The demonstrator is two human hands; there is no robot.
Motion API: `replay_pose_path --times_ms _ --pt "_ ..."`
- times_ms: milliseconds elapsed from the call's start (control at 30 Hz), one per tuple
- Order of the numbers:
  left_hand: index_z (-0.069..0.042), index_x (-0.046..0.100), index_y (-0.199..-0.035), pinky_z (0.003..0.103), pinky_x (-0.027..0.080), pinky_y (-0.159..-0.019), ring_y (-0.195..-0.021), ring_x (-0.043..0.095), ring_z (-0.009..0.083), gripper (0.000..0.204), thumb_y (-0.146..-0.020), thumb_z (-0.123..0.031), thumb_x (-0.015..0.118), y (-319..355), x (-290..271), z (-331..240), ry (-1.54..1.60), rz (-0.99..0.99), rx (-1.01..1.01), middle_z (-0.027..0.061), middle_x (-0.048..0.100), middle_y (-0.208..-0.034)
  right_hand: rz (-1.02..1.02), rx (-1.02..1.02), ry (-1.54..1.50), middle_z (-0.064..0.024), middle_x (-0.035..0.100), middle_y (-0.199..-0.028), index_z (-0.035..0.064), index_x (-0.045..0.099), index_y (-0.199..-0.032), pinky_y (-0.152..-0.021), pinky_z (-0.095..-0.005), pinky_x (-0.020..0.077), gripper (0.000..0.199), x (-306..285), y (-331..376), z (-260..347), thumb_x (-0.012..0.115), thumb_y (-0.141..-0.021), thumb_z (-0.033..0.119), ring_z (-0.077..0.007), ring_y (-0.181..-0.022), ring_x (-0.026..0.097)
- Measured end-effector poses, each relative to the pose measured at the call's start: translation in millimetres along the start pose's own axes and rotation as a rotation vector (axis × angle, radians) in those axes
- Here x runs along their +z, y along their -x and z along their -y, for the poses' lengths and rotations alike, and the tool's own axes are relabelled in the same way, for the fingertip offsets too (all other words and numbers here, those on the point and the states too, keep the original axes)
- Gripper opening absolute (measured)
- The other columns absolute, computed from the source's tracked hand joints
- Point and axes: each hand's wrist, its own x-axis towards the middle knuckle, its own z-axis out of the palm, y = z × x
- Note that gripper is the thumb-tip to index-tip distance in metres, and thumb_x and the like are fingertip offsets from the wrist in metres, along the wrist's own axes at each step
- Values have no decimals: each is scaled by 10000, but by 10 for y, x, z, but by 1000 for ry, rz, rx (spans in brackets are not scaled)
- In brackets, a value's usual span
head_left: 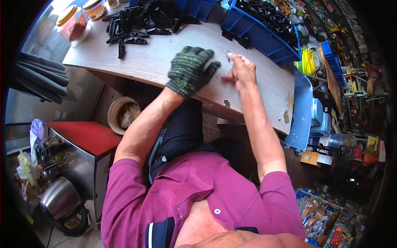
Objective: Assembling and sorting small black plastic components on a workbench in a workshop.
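On my left hand (189, 71) is a green and black knitted glove with dark palm and fingertips. It hovers at the near edge of the wooden table (153, 58), fingers curled down and thumb to the right. Whatever may be under those fingers is hidden. My bare right hand (243, 72) is just to its right, closed in a pinch. A small grey blade-like piece (228, 53) sticks out past its thumb and forefinger; the rest of it is covered. Beyond my left hand lies a heap of black plastic clip-like parts (140, 22).
A blue crate (264, 35) full of black parts stands at the back right, with a few loose black parts (235, 38) beside it. Lidded jars (74, 25) are at the far left. Below the table is a round bin (120, 113), near a red-topped cabinet (87, 134).
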Motion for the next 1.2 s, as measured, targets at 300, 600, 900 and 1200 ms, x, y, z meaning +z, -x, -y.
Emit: replay_pose_path --times_ms 300,600,900,1200 --pt "-95 674 -918 474 524 -722 -843 655 340 195 -847 -276 678 174 164 -324 -12 106 -191 142 665 -881 118 -198 -45 95 480 -577 79 665 -856 -427 -222 254 181 81 328 -288 746 -889 238 -14 -447 341" --pt "-99 694 -1092 465 494 -889 -1010 629 348 301 -860 -291 708 163 -52 -321 66 -102 -51 162 675 -1069 168 -193 -48 55 429 -532 75 609 -834 -402 -248 313 261 -10 344 -318 671 -942 304 -54 -417 361" --pt "-114 684 -1024 499 498 -772 -932 632 363 211 -866 -252 664 -61 -67 94 -343 283 -121 128 678 -961 55 -80 -235 27 344 -542 82 536 -851 -459 -422 602 297 59 453 -233 504 -1001 337 -87 -414 374" --pt "-88 636 -1092 467 539 -745 -869 677 377 213 -946 -244 625 149 4 -332 383 256 -194 163 694 -926 -238 -101 -247 -1 437 -583 79 530 -799 -399 -277 347 348 42 399 -270 410 -1001 336 -133 -425 409"
